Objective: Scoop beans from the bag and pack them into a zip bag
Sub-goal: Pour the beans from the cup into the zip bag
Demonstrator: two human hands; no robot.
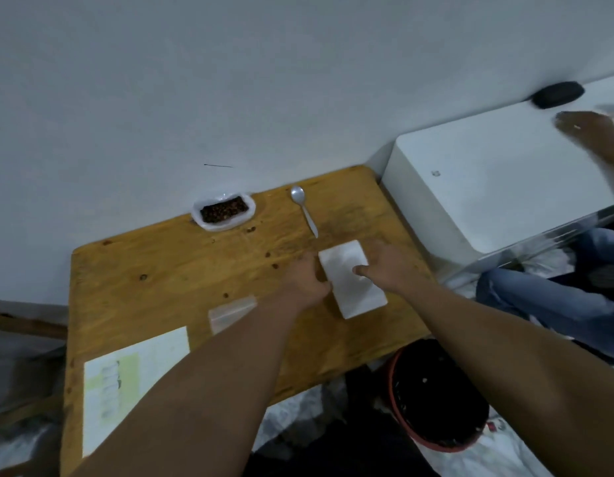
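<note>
Pale wall backs a wooden bench point(161, 270); the bag of beans point(224, 211) sits open at upper centre against that wall, its rim rolled down so the dark beans are easy to reach, and the spoon point(303, 210) lies just right of it, untouched; a clear zip bag point(229, 313) lies flat at centre, partly under the left forearm; a flat white packet point(352, 287) lies between both hands, apparently being steadied; the right hand point(384, 266) is fairly flat, thumb resting on top; the left hand point(307, 280) curls at its left edge, though blur hides whether it grips; scooping looks not yet begun.
</note>
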